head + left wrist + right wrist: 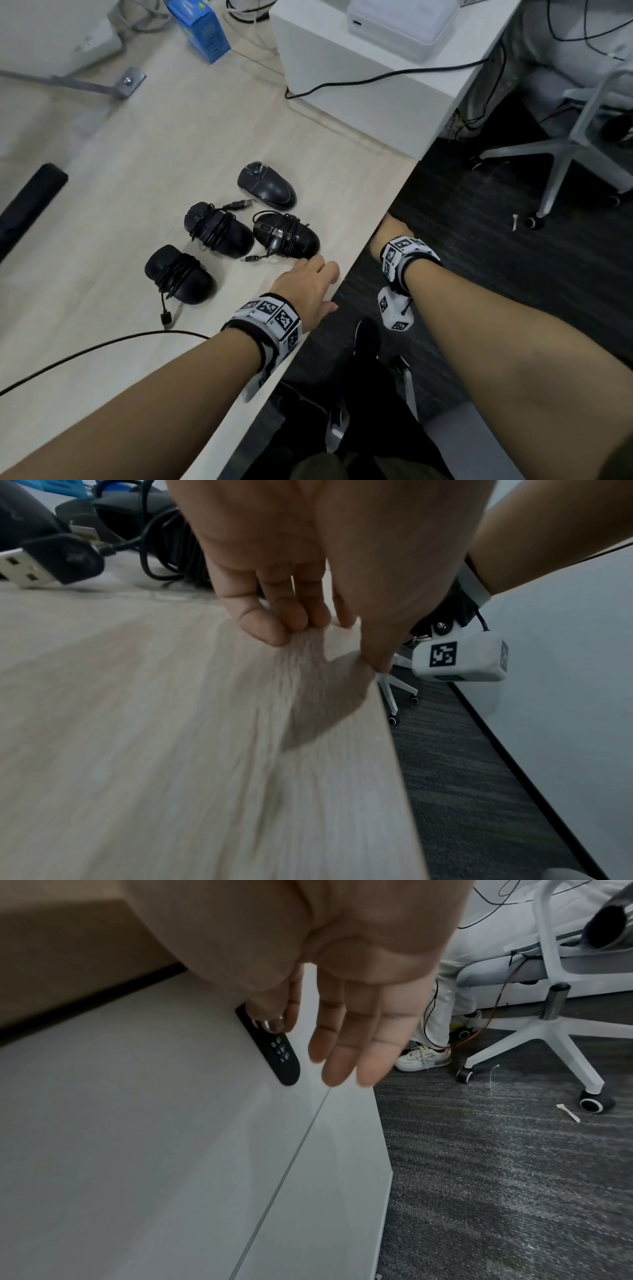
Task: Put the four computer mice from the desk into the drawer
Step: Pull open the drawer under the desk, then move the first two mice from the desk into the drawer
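Four black computer mice lie grouped on the pale wood desk (102, 212), just beyond the left hand (305, 284); the nearest mouse (286, 234), cord wound round it, lies just off the fingertips and looks to be touched by one, though that contact is too fine to settle; past it lie a second wrapped mouse (217, 229), a third wrapped mouse (180, 274) off to the side of the fingers, and a bare mouse (267, 186) farthest out; a loose USB plug (51, 564) rests beside the fingers, large in the left wrist view and small from the head; a black cable (102, 346) crosses the desk behind the wrist; a blue box (198, 29) and a white unit (342, 78) stand well beyond; the left fingers (267, 620) are relaxed, lightly bent, tips on the wood at the desk edge, holding nothing; the right hand (359, 1015) is mostly hidden under the desk edge from the head, only wrist and band showing; the right wrist view alone shows its fingers straight and loosely spread, empty, close before the white drawer front (171, 1150), near a black lock plate (286, 1058) with a metal key cylinder, partly covered by the thumb; whether a finger touches the front I cannot tell; a white office chair (565, 1031) stands on the dark carpet beyond.
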